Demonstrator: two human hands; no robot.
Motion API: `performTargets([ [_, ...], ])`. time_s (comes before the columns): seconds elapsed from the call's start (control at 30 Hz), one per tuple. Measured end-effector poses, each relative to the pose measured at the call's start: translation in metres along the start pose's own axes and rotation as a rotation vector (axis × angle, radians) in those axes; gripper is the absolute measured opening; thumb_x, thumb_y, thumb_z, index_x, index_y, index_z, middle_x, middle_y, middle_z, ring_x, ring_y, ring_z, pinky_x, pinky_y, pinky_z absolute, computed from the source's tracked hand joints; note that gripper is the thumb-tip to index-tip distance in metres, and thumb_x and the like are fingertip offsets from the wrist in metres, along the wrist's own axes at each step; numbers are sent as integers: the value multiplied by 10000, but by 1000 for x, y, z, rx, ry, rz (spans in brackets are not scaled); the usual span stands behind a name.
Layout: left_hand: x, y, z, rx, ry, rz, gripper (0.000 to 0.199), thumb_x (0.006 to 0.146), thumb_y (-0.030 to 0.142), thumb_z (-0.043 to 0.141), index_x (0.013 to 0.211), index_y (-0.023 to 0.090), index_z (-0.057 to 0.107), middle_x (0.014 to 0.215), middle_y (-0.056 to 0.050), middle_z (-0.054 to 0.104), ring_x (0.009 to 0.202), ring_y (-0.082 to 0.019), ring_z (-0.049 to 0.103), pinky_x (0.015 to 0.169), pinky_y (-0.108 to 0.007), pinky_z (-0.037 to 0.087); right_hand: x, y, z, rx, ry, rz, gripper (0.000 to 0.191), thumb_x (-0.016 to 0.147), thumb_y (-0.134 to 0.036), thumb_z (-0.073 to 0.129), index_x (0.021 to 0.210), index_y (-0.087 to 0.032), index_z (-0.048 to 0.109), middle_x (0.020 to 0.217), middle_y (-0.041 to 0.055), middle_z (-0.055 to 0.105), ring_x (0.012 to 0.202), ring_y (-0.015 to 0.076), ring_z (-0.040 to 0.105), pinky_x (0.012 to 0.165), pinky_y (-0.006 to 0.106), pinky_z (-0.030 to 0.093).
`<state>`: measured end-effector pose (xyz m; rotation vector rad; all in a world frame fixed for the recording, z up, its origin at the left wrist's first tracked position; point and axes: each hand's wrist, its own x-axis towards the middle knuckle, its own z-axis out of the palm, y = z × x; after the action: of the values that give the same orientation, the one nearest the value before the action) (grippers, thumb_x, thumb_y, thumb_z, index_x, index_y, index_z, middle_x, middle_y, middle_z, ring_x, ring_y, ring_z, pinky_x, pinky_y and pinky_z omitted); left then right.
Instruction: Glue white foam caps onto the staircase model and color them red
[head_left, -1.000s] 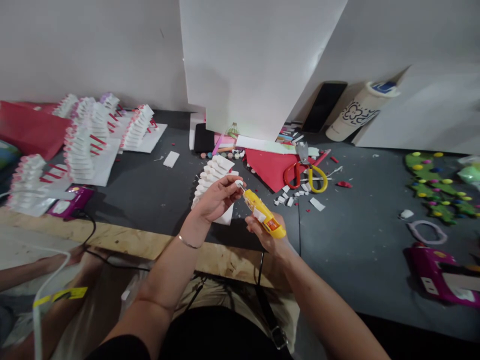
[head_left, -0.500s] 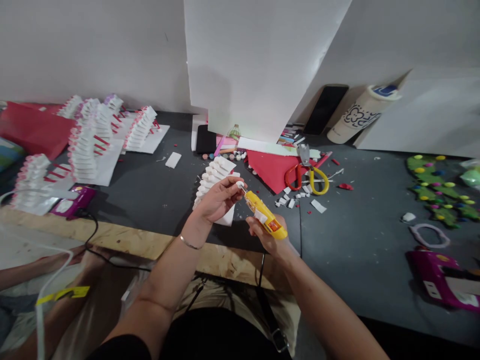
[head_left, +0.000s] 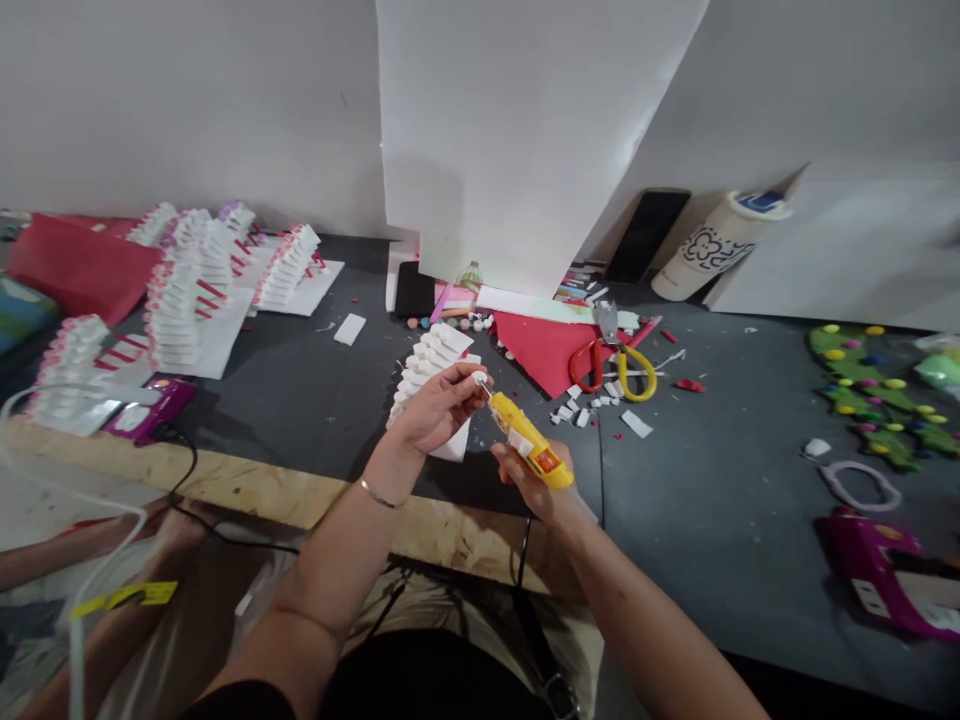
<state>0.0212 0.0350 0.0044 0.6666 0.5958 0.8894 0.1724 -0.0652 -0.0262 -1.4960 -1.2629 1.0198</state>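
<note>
My right hand (head_left: 536, 482) is wrapped round a yellow glue gun (head_left: 529, 440), its metal nozzle pointing up and left. Pinched in the fingertips of my left hand (head_left: 442, 405) is a small white piece (head_left: 479, 378), right at the nozzle's tip; whether the two touch I cannot tell. Under and behind my left hand stands a white stepped model (head_left: 425, 360) on a white base, partly hidden by the hand.
Scissors (head_left: 637, 372) with red and yellow handles lie on red sheet (head_left: 536, 350) beside white scraps (head_left: 585, 405). Several similar models (head_left: 176, 310) stand at left near a purple power strip (head_left: 154, 408). A cup (head_left: 712, 245) and phone (head_left: 646, 235) stand at back right. Another person's legs show lower left.
The view has shifted slightly, so everything sits a little lower in the picture. Both hands keep nearly the same pose, with the white piece still at the nozzle.
</note>
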Motion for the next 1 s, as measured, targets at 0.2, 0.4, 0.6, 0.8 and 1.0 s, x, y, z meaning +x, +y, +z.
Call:
performTargets([
  [0.2, -1, 1, 0, 12, 10, -3, 233, 722, 207, 913, 816, 139, 711, 815, 6, 694, 619, -38, 587, 634, -145, 511, 0, 2, 1, 9, 1, -3, 604, 810, -738, 639, 478, -243, 542, 442, 4, 601, 406, 138, 570, 461, 256, 445],
  [0.4, 2, -1, -5, 12, 33, 22, 338, 629, 260, 977, 835, 146, 735, 808, 16, 697, 630, -40, 607, 625, -138, 502, 0, 2, 3, 51, -15, 39, 593, 790, -717, 659, 463, -241, 525, 435, 11, 590, 409, 140, 564, 449, 249, 452],
  [0.6, 1, 1, -6, -20, 54, 28, 328, 638, 240, 974, 845, 149, 736, 797, -2, 685, 716, -65, 623, 633, -141, 474, 2, -2, -2, 108, 54, 37, 613, 798, -742, 639, 476, -236, 510, 446, 12, 574, 439, 145, 570, 479, 254, 486],
  [0.8, 1, 0, -4, 2, 53, 13, 239, 739, 231, 907, 807, 132, 700, 748, -8, 640, 658, -64, 576, 565, -155, 422, -1, -10, -14, 227, 60, -146, 474, 854, -625, 623, 598, -234, 550, 611, 11, 624, 546, 149, 616, 557, 266, 547],
  [1.0, 1, -4, -5, 80, 76, -27, 344, 754, 373, 903, 775, 134, 657, 724, 1, 627, 623, -52, 553, 539, -143, 404, -3, -6, -13, 260, -71, -181, 365, 860, -501, 642, 625, -233, 560, 686, 18, 651, 569, 149, 625, 559, 269, 559],
])
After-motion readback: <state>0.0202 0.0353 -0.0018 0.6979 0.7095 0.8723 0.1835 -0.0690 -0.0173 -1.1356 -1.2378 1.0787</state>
